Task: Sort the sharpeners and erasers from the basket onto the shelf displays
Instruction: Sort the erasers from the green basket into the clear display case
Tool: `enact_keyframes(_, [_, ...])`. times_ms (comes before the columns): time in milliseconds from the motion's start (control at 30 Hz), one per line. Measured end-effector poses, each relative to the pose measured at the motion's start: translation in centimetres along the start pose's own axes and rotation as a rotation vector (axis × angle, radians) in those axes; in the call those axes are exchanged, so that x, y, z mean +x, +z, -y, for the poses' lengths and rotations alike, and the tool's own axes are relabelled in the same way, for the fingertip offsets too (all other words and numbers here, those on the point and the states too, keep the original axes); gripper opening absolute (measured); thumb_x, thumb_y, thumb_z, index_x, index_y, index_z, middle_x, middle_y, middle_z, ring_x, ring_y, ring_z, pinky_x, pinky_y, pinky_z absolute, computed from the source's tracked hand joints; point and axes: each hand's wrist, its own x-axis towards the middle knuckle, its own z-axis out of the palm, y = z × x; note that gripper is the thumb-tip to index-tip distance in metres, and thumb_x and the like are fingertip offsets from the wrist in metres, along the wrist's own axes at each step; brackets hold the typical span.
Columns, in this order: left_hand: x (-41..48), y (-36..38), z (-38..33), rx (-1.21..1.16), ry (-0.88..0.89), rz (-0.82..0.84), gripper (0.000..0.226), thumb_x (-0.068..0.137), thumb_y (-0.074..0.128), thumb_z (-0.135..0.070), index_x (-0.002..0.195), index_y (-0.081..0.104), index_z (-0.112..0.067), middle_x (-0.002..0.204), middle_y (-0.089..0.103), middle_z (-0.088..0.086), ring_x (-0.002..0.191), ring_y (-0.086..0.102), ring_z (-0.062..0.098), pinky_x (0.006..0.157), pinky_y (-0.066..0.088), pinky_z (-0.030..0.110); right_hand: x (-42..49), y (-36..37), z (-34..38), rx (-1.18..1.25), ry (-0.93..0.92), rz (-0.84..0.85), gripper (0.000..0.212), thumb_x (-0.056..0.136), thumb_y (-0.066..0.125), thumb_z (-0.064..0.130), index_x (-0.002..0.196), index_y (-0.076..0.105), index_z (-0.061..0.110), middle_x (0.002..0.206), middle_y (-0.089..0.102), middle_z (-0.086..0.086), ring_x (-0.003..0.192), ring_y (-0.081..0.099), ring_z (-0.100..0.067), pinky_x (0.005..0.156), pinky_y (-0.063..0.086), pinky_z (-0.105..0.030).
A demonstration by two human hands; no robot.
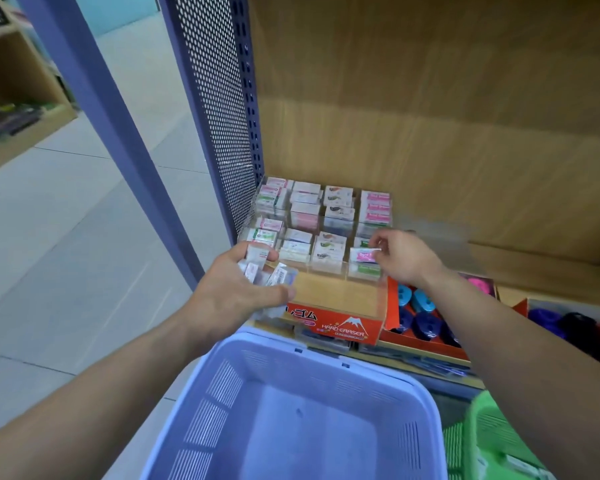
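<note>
A clear tiered display (381,292) on the wooden shelf holds rows of small boxed erasers (338,197). My left hand (238,291) grips a bunch of wrapped erasers (274,273) just in front of the display's left side. My right hand (400,258) pinches one pink-labelled eraser (362,255) over the front right compartment. Below, an orange "Hard Eraser" box (343,329) fronts the display. A red tray (392,306) to the right holds blue sharpeners (421,301). The lavender basket (426,403) sits beneath my arms, its inside bare.
A green basket (482,441) stands at the lower right with a small pack in it. A perforated purple side panel (215,109) bounds the shelf on the left. Purple and dark items (548,318) lie further right on the shelf. Tiled floor lies to the left.
</note>
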Motion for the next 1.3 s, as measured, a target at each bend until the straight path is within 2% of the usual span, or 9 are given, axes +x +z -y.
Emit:
enact_keyframes(133, [-0.5, 0.2, -0.2, 0.012, -0.003, -0.004, 0.044, 0.072, 0.083, 0.007, 0.108, 0.061, -0.007, 0.084, 0.077, 0.003, 0.065, 0.071, 0.012, 0.050, 0.051, 0.021, 0.3, -0.3, -0.5, 0.007, -0.020, 0.046, 0.015, 0.094, 0.056, 0.014, 0.105, 0.063, 0.019, 0.082, 0.068, 0.000, 0.074, 0.067, -0.023, 0.066, 0.055, -0.039])
enact_keyframes(267, [-0.7, 0.5, -0.4, 0.009, -0.012, -0.013, 0.044, 0.073, 0.083, 0.007, 0.108, 0.061, -0.007, 0.087, 0.077, 0.006, 0.065, 0.071, 0.011, 0.051, 0.052, 0.020, 0.2, 0.2, -0.6, -0.061, -0.067, 0.095, 0.022, 0.098, 0.053, 0.014, 0.114, 0.068, 0.015, 0.104, 0.068, 0.000, 0.096, 0.065, -0.021, 0.084, 0.054, -0.037])
enact_keyframes(367, [-0.6, 0.7, -0.5, 0.001, -0.020, 0.001, 0.045, 0.073, 0.085, 0.003, 0.110, 0.061, -0.009, 0.092, 0.078, 0.010, 0.072, 0.074, 0.017, 0.056, 0.057, 0.025, 0.0, 0.3, -0.4, -0.151, -0.064, 0.201, 0.024, 0.099, 0.048, 0.021, 0.099, 0.071, 0.017, 0.101, 0.072, 0.000, 0.092, 0.065, -0.023, 0.082, 0.056, -0.043])
enact_keyframes(467, [-0.4, 1.2, -0.6, -0.004, -0.020, 0.002, 0.045, 0.073, 0.086, -0.002, 0.111, 0.063, -0.012, 0.085, 0.077, 0.002, 0.071, 0.074, 0.016, 0.062, 0.060, 0.027, -1.4, -0.3, 0.1, -0.143, -0.072, 0.084, 0.031, 0.097, 0.049, 0.020, 0.123, 0.068, 0.020, 0.120, 0.069, -0.003, 0.104, 0.064, -0.024, 0.084, 0.055, -0.038])
enact_keyframes(600, [0.0, 2.2, -0.8, -0.023, -0.025, 0.027, 0.047, 0.071, 0.088, -0.006, 0.111, 0.064, -0.014, 0.096, 0.078, 0.006, 0.078, 0.075, 0.017, 0.064, 0.060, 0.027, -6.4, -1.6, 3.6, 0.421, -0.133, 0.009, 0.024, 0.099, 0.060, 0.022, 0.120, 0.068, 0.029, 0.115, 0.071, 0.010, 0.082, 0.063, 0.002, 0.077, 0.048, -0.026])
enact_keyframes(733, [0.3, 3.7, -1.2, -0.033, -0.026, 0.035, 0.061, 0.053, 0.094, -0.023, 0.107, 0.066, -0.020, 0.101, 0.076, 0.015, 0.088, 0.075, 0.032, 0.083, 0.060, 0.045, -10.9, -2.4, 7.3, 0.941, -0.174, 0.224, 0.034, 0.098, 0.060, 0.005, 0.122, 0.064, 0.028, 0.104, 0.075, 0.003, 0.083, 0.071, -0.013, 0.071, 0.056, -0.032])
enact_keyframes(900, [-0.2, 5.3, -2.0, -0.140, -0.036, 0.108, 0.074, 0.045, 0.095, -0.032, 0.109, 0.064, -0.013, 0.105, 0.066, 0.035, 0.089, 0.070, 0.043, 0.081, 0.054, 0.055, -12.2, -2.2, 7.7, 1.021, -0.195, 0.127, 0.052, 0.086, 0.075, -0.001, 0.128, 0.063, 0.026, 0.094, 0.066, -0.016, 0.077, 0.069, -0.019, 0.082, 0.059, -0.040])
enact_keyframes(1000, [-0.5, 5.5, -2.2, -0.152, -0.032, 0.114, 0.073, 0.044, 0.099, -0.034, 0.106, 0.065, -0.015, 0.105, 0.072, 0.026, 0.091, 0.071, 0.044, 0.091, 0.049, 0.068, -12.7, -2.3, 7.3, 1.071, -0.153, 0.116, 0.044, 0.088, 0.074, 0.001, 0.125, 0.060, 0.020, 0.101, 0.063, -0.025, 0.074, 0.067, -0.026, 0.079, 0.059, -0.048])
enact_keyframes(1300, [0.1, 3.5, -0.5, 0.130, -0.050, 0.018, 0.046, 0.066, 0.092, -0.015, 0.104, 0.067, -0.023, 0.100, 0.077, 0.006, 0.091, 0.075, 0.031, 0.087, 0.060, 0.049, -12.4, -1.9, 4.7, 1.114, 0.045, 0.104, 0.033, 0.092, 0.070, 0.004, 0.119, 0.063, 0.021, 0.109, 0.073, -0.010, 0.082, 0.075, -0.028, 0.076, 0.062, -0.037])
